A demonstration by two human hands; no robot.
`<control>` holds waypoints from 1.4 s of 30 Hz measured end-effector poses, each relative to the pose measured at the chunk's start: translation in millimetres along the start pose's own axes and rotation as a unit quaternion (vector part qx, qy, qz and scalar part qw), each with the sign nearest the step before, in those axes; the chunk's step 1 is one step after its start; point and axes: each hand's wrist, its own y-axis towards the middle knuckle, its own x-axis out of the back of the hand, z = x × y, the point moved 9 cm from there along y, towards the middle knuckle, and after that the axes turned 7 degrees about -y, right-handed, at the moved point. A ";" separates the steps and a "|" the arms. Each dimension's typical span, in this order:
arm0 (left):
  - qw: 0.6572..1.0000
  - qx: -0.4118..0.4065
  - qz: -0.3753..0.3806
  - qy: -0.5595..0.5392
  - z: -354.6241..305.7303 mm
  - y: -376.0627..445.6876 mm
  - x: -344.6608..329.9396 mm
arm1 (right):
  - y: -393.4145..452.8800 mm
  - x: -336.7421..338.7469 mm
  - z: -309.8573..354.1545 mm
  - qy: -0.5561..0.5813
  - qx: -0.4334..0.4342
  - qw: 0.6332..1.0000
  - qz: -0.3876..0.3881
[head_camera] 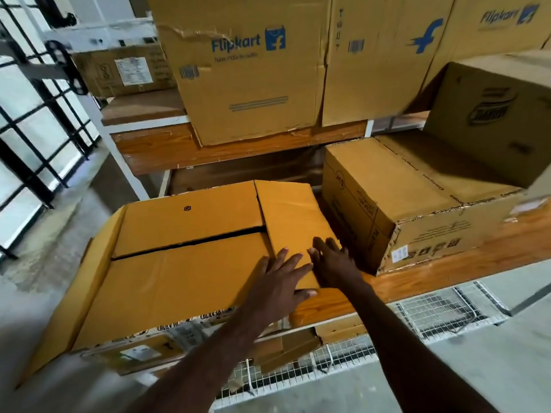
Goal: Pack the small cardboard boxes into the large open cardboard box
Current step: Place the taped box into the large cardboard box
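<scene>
**packrat_88:** The person's left hand [281,277] lies flat with fingers spread on the near corner of the right-side flap [293,231] of the big yellow-brown corrugated cardboard box [167,281], thumb hooked round the flap's front edge. The right hand [332,259] sits just beside it with fingers straight, pressing the same flap at its right edge, gripping nothing. That box rests on the orange wooden shelf board [441,271], its near end hanging out past the front edge. Looks to me like they're folding the flaps shut, so any small boxes would be inside, can't see them

**shelf_gremlin:** Agreed, none in sight. That side flap rides on top of the two long smooth flaps, and there's a dark gap between those two, so they don't quite meet. I'd guess the person should press evenly with both palms near the fold, not the free corner, or the board will crease

**packrat_88:** Yeah, corrugated kinks easily. The printed brown carton with the frayed corner [417,210] sits close on the right, and the torn Flipkart carton [247,70] is on the shelf above, so there's not much elbow room

**shelf_gremlin:** White wire mesh rack [432,311] below, too, and with that overhang the box might tip if they lean on it
</scene>
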 end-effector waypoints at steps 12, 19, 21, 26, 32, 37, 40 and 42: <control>1.000 -0.008 -0.014 -0.018 -1.9 -9.7 5.7 | -2.1 -14.0 11.0 -0.004 -0.034 0.999 -0.001; 0.969 0.078 -0.161 -0.174 68.2 -34.1 66.4 | 3.1 40.5 128.1 0.080 0.126 0.985 -0.090; 0.963 0.087 -0.205 -0.154 104.1 -43.1 81.3 | 2.6 47.4 164.0 0.094 0.147 0.980 -0.095; 0.945 0.186 -0.254 -0.086 212.1 -94.4 105.9 | 14.8 13.3 253.3 0.015 0.207 0.977 -0.049; 0.947 0.266 -0.169 -0.058 278.8 -129.6 92.1 | 35.3 -46.7 294.0 -0.097 0.194 0.976 0.019; 0.956 0.258 -0.122 -0.071 292.4 -132.0 102.0 | 47.9 -61.9 303.7 -0.133 0.160 0.975 0.078; 0.959 0.246 -0.123 -0.064 290.0 -129.6 117.4 | 46.3 -44.0 312.6 -0.109 0.162 0.978 0.074; 0.961 0.230 -0.146 -0.052 285.9 -128.9 135.9 | 38.9 -23.8 318.7 -0.088 0.160 0.982 0.056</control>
